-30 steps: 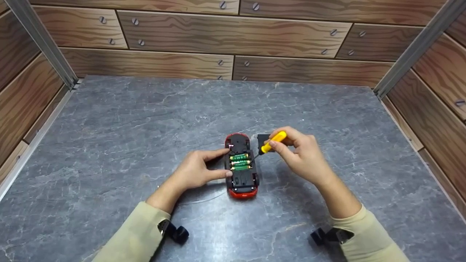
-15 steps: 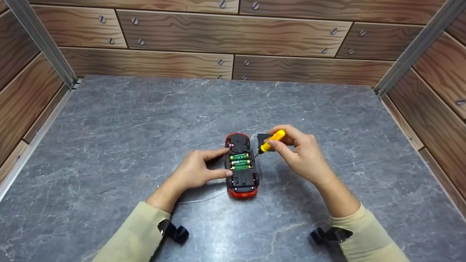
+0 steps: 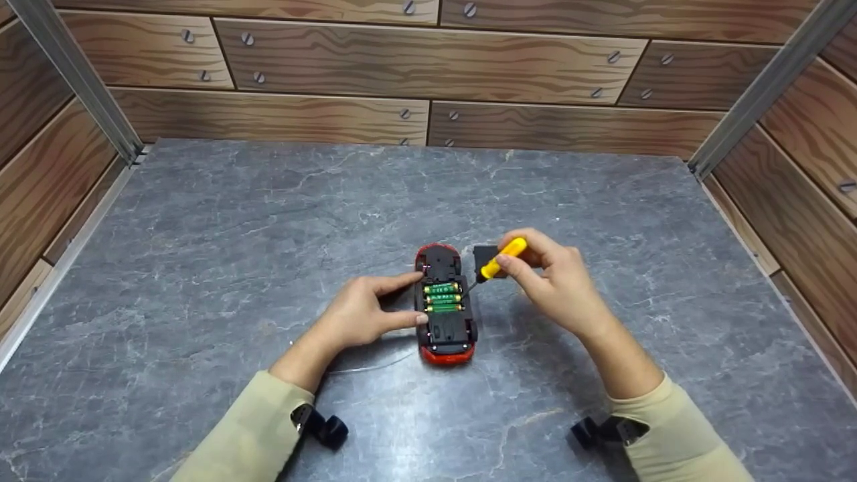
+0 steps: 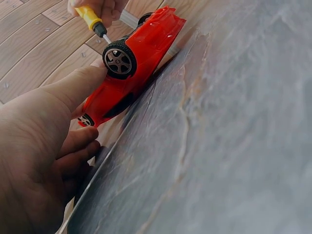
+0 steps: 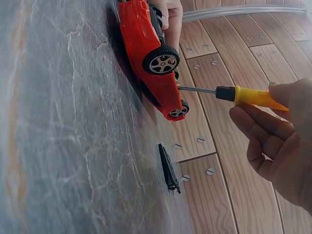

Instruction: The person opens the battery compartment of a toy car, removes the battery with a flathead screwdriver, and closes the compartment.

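Grey worktop (image 3: 281, 207); red toy car (image 3: 447, 326) lay upturned near its middle, batteries (image 3: 442, 299) bared. Right grip (image 3: 561, 288) pinched yellow screwdriver (image 3: 504, 258); left grip (image 3: 360, 311), unclenched, braced car's left side. Likely light, stiff, slick; wheels (image 4: 118, 60) seemed surest hold.

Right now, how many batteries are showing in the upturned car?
3, side by side in the open underside of the red car: the far battery, the middle battery and the near battery, closest to the person. Any beneath them would be hidden.
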`<action>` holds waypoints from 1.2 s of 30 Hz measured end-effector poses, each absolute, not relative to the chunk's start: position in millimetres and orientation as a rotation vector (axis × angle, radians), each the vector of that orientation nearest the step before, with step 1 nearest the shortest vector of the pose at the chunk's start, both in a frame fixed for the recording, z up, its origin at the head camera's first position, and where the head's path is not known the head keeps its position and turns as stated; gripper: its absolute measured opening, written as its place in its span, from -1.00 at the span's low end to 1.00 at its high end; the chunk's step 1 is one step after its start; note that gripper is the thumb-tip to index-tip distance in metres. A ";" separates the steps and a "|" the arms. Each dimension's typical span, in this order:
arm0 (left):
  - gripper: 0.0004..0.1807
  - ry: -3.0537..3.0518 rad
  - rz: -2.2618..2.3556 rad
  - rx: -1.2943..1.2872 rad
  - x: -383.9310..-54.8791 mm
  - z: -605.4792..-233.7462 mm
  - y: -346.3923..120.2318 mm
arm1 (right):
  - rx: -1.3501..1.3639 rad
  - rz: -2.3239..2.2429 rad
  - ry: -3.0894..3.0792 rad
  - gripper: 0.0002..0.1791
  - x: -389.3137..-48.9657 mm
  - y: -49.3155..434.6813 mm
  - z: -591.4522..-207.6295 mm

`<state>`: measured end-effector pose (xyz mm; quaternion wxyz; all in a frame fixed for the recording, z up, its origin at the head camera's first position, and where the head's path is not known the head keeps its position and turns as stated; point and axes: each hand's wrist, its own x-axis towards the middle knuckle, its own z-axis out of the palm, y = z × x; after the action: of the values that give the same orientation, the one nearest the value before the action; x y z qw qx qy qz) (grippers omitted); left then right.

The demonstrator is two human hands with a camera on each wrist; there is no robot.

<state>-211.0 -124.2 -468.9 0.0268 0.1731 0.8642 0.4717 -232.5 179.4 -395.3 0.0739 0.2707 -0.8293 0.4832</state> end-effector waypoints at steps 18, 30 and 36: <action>-0.22 2.649 1.429 0.478 -210.7 -467.8 -120.0 | 0.705 1.621 -2.476 -0.90 -231.3 184.1 -407.3; -0.23 2.670 1.448 0.496 -211.7 -466.7 -121.0 | 0.637 1.870 -2.392 -0.88 -233.8 186.4 -415.9; -0.22 2.663 1.453 0.489 -211.2 -466.6 -121.9 | 0.600 1.972 -2.356 -0.84 -237.8 189.2 -419.8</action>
<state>-211.2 -121.9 -466.6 0.0344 0.1590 0.8662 0.4724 -237.8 189.2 -419.8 0.0057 0.1916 -0.7527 0.6298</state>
